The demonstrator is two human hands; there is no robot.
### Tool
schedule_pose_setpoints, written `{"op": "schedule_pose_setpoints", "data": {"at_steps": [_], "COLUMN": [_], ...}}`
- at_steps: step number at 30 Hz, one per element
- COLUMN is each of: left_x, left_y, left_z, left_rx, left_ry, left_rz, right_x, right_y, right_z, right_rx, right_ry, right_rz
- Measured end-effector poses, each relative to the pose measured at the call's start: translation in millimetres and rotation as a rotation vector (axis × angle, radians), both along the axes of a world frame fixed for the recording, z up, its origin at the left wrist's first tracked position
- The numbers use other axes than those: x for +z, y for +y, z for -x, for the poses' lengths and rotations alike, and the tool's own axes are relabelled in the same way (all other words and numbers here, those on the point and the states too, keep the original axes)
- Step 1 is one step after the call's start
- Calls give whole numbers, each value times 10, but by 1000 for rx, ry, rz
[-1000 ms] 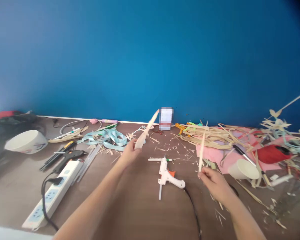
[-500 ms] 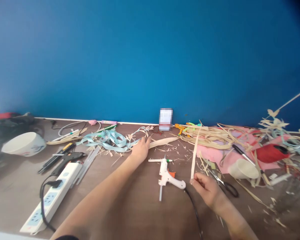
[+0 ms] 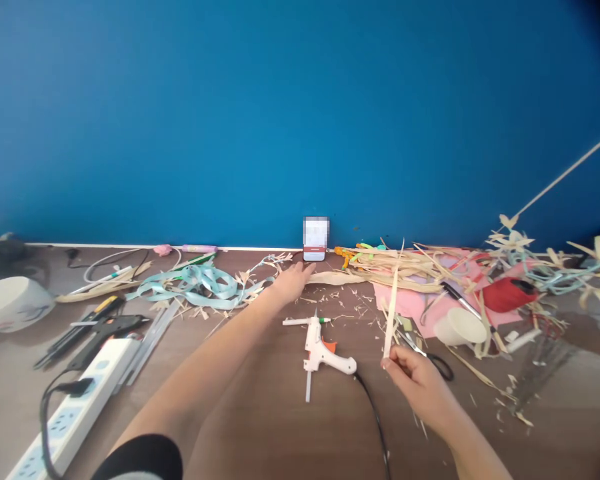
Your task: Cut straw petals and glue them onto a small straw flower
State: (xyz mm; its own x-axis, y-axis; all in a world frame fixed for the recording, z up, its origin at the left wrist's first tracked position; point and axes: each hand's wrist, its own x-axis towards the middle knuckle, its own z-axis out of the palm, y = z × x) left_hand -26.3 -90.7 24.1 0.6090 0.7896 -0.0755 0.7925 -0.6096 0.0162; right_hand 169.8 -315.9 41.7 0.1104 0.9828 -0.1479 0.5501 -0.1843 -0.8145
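My right hand [image 3: 416, 379] is closed, pinching a long pale strip that looks like dried husk [image 3: 391, 310] by its lower end; the strip points up and away. My left hand [image 3: 291, 283] reaches to the back of the table with its fingers stretched out, just below a phone [image 3: 315, 250] propped against the blue wall. Whether the fingertips touch the phone, I cannot tell. A wide pale husk piece [image 3: 339, 277] lies right of that hand. Between my arms rests a white glue gun [image 3: 316, 347] with an orange trigger, on its side.
A blue ribbon tangle [image 3: 200, 283], white bowl [image 3: 13, 303], black glue gun [image 3: 105, 333] and power strip [image 3: 77, 417] are at left. At right lie a husk pile [image 3: 405, 267], scissors [image 3: 437, 363], pen [image 3: 463, 300], paper cup [image 3: 460, 327] and red spool [image 3: 505, 293].
My left hand has moved right and farther back, from beside the wide husk piece towards the phone. My right hand still holds the strip. The view has swung somewhat to the right.
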Motion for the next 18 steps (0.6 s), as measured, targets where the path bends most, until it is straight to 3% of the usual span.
{"op": "schedule_pose_setpoints", "data": {"at_steps": [10,18], "left_x": [174,67], "left_y": [104,158], "left_z": [-122,-156], "left_rx": [-222,-287], "left_ry": [-115,-369], "left_rz": [100,198], "right_x": [-13,-31], "right_y": [-16,16], "right_z": [45,62], "right_rx": [-8,-45], "right_ry": [19,146], "right_rz": [-3,41]}}
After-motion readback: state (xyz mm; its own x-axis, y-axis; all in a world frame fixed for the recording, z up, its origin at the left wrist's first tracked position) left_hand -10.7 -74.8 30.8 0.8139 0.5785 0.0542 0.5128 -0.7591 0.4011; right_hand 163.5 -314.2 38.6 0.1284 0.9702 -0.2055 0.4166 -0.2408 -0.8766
